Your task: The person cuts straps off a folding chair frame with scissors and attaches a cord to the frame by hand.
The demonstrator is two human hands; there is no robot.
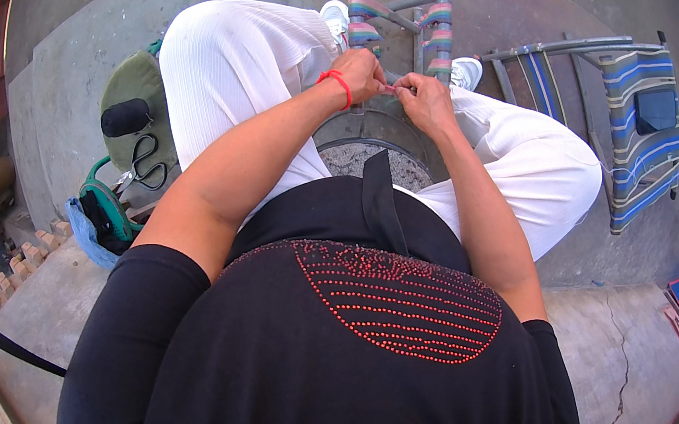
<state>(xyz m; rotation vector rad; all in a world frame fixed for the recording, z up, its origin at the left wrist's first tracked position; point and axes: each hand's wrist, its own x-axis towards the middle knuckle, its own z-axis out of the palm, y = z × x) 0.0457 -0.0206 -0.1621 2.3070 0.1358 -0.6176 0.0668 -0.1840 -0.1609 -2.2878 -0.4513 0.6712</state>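
Note:
My left hand (360, 75), with a red cord on its wrist, and my right hand (429, 102) meet between my knees. Both have their fingers closed in a pinch around a small pinkish strip (389, 90); its full length and exact kind cannot be made out. Just beyond them stands a grey metal tube frame (404, 3). Multicoloured striped fabric strips (361, 7) are wrapped at intervals around its two side tubes. The lower part of the frame is hidden behind my hands.
On my left, a green round stool seat (144, 76) bears a black pouch (125, 117) and scissors (142, 165). An open teal case (109, 206) is beside it. To the right lies a folding chair with striped fabric (640, 155) and a dark phone-like slab (657, 110) on it.

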